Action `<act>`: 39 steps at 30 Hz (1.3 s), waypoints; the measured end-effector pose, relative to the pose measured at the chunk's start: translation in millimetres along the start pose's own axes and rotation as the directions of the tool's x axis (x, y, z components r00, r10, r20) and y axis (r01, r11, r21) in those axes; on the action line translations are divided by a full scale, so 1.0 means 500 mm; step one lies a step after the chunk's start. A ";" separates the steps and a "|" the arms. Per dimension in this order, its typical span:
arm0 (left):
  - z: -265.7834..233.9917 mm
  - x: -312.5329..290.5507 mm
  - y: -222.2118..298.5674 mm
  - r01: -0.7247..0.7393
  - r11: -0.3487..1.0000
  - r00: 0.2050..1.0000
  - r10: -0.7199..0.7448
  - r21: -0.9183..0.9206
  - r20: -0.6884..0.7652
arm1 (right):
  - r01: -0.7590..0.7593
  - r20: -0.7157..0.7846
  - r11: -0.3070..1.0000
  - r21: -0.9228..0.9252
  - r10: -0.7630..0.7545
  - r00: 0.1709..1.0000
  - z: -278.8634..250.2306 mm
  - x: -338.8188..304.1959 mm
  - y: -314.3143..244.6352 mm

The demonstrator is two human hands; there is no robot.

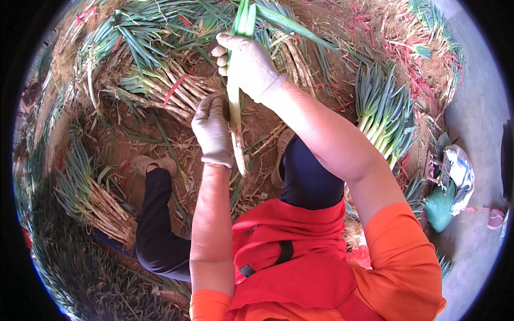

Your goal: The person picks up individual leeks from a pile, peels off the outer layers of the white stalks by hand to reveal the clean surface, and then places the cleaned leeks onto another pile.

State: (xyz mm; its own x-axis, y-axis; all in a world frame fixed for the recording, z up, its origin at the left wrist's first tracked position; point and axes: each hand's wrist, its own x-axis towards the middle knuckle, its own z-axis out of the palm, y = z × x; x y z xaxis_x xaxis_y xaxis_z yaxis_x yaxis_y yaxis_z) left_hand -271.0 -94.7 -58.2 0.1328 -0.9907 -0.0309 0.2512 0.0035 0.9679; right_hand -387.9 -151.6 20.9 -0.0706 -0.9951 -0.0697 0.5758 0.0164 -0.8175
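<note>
A long green onion (234,109) hangs upright in front of me, its green leaves at the top and the pale root end pointing down toward my lap. My right hand (250,68), in a light glove, is closed round its upper part where the leaves start. Lower down, my left hand (212,128), gloved too, has its fingers curled in against the left side of the stalk. Its thumb is hidden. Just beyond the left hand lies a bundle of green onions (174,91) tied with a red band.
More bundles lie on the soil at the far left (131,35), near left (104,208) and right (383,109). Loose dry leaves and red ties (364,27) litter the ground. A green bag (440,206) and a white-and-blue cloth (460,176) lie on the right by grey floor.
</note>
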 end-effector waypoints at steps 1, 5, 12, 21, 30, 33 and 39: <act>-0.010 0.000 0.003 0.186 0.963 0.983 -0.182 -0.195 0.038 | 0.029 -0.017 0.998 0.064 -0.028 0.999 -0.006 0.004 -0.005; -0.017 -0.010 0.001 0.160 0.947 0.987 -0.158 -0.279 0.029 | 0.043 -0.057 0.998 0.051 -0.040 0.998 -0.015 0.010 -0.001; 0.016 0.002 0.004 -0.067 0.974 0.998 0.061 0.218 0.035 | 0.073 -0.025 0.991 -0.109 -0.076 0.997 0.002 0.012 0.007; -0.295 -0.099 -0.264 0.116 0.489 0.954 -0.296 0.865 0.039 | 0.069 -0.022 0.997 -0.034 -0.070 0.997 -0.047 0.047 -0.004; 0.024 0.041 0.015 -0.312 0.854 0.949 0.303 0.415 0.089 | 0.012 -0.012 0.994 -0.106 -0.014 1.000 0.011 0.019 0.026; -0.012 0.035 0.010 -0.164 0.833 0.986 0.152 0.528 0.067 | -0.027 -0.003 0.999 -0.032 0.027 1.000 -0.016 0.037 0.025; -0.259 -0.072 -0.261 -0.085 0.052 0.881 -0.463 0.995 0.100 | 0.035 0.067 0.998 -0.057 -0.031 0.997 -0.053 0.050 -0.013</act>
State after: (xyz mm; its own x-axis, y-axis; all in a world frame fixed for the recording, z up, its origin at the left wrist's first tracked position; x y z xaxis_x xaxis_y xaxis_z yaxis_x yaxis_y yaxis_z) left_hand -184.6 -41.7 -215.8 -0.0951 -0.8876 -0.4506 -0.9521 -0.0511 0.3015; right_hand -414.9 -173.9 9.4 -0.0335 -0.9994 -0.0055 0.5253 -0.0129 -0.8508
